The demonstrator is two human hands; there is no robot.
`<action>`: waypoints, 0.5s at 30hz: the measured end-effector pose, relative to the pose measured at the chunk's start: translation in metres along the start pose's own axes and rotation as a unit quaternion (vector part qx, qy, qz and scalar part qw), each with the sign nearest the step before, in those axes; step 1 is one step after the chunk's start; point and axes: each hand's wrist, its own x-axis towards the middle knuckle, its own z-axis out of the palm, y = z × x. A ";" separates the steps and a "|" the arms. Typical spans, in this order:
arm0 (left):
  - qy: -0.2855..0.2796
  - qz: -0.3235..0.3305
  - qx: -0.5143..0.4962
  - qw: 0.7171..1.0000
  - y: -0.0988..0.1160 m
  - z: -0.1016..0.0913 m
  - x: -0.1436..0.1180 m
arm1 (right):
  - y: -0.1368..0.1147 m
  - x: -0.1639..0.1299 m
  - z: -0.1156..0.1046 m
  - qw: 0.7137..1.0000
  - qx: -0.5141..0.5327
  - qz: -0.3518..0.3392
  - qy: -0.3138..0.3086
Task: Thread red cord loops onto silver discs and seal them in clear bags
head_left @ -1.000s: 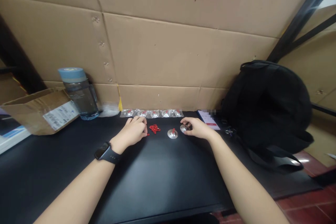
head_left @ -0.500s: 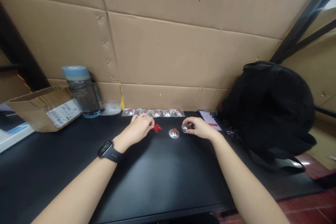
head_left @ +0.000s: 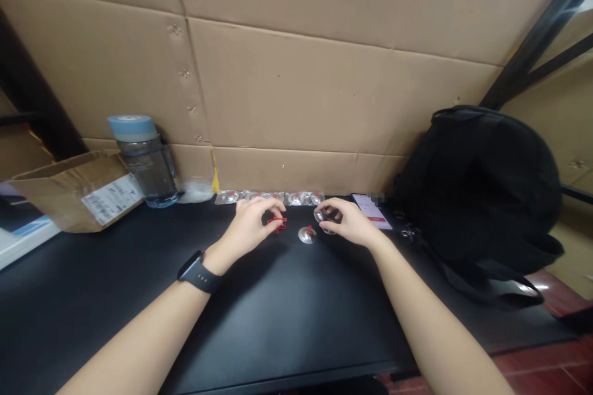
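My left hand (head_left: 250,227), with a black watch on its wrist, pinches a red cord (head_left: 277,223) just above the black table (head_left: 278,315). My right hand (head_left: 348,222) holds a small round silver metal disc (head_left: 320,216), lifted off the surface. A second silver disc (head_left: 307,234) with a red cord through its middle lies on the table between the two hands. A row of clear packets (head_left: 271,198) holding more discs lies along the cardboard wall behind the hands.
A blue-lidded water bottle (head_left: 144,162) and an open cardboard box (head_left: 78,191) stand at the back left. A phone (head_left: 370,208) lies beside a large black backpack (head_left: 477,191) on the right. Cardboard sheets (head_left: 324,74) wall off the back.
My left hand has picked the red cord up off the table and moved right. My right hand has lifted its silver disc and brought it left, toward the cord.
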 end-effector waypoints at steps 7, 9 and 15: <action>0.027 0.030 -0.003 0.999 0.016 0.004 -0.004 | -0.034 -0.001 0.020 0.988 0.137 -0.035 0.058; 0.037 0.031 -0.029 0.998 0.022 0.004 -0.004 | -0.039 -0.003 0.027 0.981 0.183 -0.036 0.057; 0.078 0.006 -0.110 0.991 0.035 0.005 -0.006 | -0.047 -0.005 0.041 0.947 0.315 -0.033 0.057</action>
